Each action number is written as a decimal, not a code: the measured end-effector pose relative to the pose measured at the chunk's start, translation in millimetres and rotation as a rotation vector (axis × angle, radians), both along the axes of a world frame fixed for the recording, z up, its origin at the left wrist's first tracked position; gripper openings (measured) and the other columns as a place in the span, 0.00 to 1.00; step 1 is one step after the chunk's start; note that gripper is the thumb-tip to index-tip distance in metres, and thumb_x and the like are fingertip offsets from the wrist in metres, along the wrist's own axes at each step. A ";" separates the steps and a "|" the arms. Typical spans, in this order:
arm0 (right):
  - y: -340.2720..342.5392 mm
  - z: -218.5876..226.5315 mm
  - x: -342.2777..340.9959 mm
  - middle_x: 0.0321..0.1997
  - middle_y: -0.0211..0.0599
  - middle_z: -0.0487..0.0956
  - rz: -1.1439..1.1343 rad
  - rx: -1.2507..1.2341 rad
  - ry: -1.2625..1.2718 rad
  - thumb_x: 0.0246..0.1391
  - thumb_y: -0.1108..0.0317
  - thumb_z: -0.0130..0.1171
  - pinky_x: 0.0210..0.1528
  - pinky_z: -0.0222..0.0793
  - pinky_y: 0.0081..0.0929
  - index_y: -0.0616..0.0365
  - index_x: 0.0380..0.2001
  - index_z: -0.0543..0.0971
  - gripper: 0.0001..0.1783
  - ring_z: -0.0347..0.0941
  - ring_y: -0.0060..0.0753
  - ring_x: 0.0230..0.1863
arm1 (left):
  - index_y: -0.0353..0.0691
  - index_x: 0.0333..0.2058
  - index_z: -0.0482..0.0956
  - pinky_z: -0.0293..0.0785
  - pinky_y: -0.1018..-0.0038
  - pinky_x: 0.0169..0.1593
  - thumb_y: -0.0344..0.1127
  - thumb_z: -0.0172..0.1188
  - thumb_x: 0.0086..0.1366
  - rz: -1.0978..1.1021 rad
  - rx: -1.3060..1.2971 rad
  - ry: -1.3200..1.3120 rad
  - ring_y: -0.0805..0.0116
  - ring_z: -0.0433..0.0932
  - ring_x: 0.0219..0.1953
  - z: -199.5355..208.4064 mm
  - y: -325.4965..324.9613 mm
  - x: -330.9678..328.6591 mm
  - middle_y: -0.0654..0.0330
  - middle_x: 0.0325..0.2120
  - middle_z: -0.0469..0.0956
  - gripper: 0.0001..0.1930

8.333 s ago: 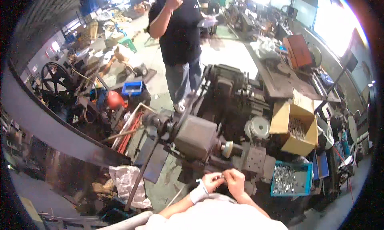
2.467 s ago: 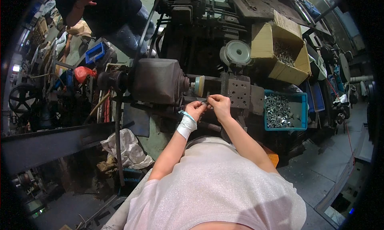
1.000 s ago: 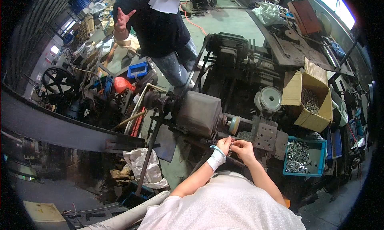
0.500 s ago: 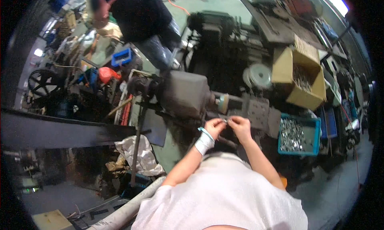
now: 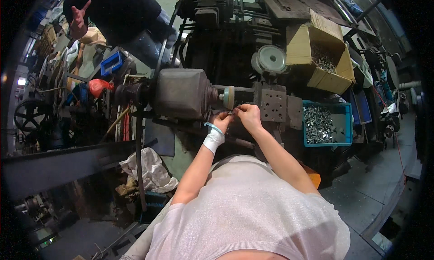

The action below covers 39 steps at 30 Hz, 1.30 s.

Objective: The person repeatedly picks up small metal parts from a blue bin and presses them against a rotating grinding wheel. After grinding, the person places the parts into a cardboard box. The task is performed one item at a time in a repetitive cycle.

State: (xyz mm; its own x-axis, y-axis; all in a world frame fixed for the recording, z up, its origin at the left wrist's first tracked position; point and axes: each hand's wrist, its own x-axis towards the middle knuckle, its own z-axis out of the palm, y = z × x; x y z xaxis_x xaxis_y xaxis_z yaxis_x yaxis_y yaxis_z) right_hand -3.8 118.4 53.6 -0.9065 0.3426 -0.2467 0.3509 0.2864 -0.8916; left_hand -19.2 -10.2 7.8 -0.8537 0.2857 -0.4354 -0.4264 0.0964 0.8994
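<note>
In front of me a small metal piece [image 5: 231, 112] is pinched between my two hands, its shape mostly covered by fingers. My left hand [image 5: 221, 121], with a white wrap and pale blue band at the wrist, has its fingertips closed on one side. From the right, my right hand [image 5: 248, 117] grips the other side with thumb and fingers. Both are just below a small tan and teal wheel [image 5: 229, 97] on a spindle; whether the piece touches it I cannot tell. Left of the wheel is a grey machine housing [image 5: 181, 93]; on its right, a metal block with holes [image 5: 273, 105].
A teal crate [image 5: 350, 124] of small metal parts stands at right, below an open cardboard box [image 5: 298, 45] holding more. A round metal disc [image 5: 272, 58] sits behind the block. At far left stands another person [image 5: 122, 16]. A crumpled whitish sack [image 5: 151, 169] lies lower left.
The whole view has shifted, so the machine sits further left and higher. My hands, still together on the small piece, are closer to the wheel. The other person's hand has changed its pose.
</note>
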 end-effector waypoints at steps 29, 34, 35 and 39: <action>0.7 -11.4 3.7 0.22 0.42 0.77 -0.099 -0.109 0.051 0.40 0.71 0.57 0.28 0.66 0.22 0.65 0.26 0.78 0.09 0.73 0.27 0.24 | 0.35 0.28 0.74 0.62 0.82 0.25 0.32 0.54 0.54 0.128 0.087 0.020 0.78 0.68 0.23 10.7 6.4 8.4 0.65 0.20 0.73 0.06; 7.8 1.7 17.8 0.23 0.38 0.78 0.029 -0.179 0.153 0.41 0.72 0.57 0.28 0.66 0.19 0.65 0.28 0.77 0.09 0.71 0.21 0.24 | 0.41 0.29 0.73 0.63 0.81 0.23 0.47 0.53 0.57 -0.012 0.204 -0.401 0.78 0.68 0.22 29.4 -13.9 9.7 0.66 0.23 0.74 0.14; 7.2 1.0 18.9 0.23 0.36 0.77 0.037 -0.197 0.185 0.41 0.73 0.57 0.27 0.65 0.18 0.66 0.28 0.77 0.09 0.70 0.20 0.24 | 0.45 0.26 0.71 0.62 0.79 0.20 0.45 0.54 0.56 -0.023 0.275 -0.435 0.78 0.68 0.20 34.2 -13.2 9.2 0.66 0.22 0.74 0.10; 3.8 -5.4 19.8 0.22 0.32 0.76 -0.018 -0.293 0.163 0.41 0.74 0.57 0.24 0.63 0.16 0.67 0.29 0.77 0.09 0.68 0.17 0.22 | 0.41 0.29 0.74 0.64 0.81 0.25 0.43 0.56 0.55 -0.017 0.271 -0.289 0.79 0.69 0.22 11.5 -13.0 9.1 0.66 0.23 0.74 0.11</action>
State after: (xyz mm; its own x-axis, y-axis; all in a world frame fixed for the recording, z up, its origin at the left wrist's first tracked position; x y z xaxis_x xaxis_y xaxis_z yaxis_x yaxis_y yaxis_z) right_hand 16.1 122.2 48.3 -0.9367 0.2945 -0.1893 0.1996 0.0049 -0.9799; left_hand -10.2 -23.2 19.2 -0.7010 0.4363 -0.5641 -0.6662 -0.1187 0.7362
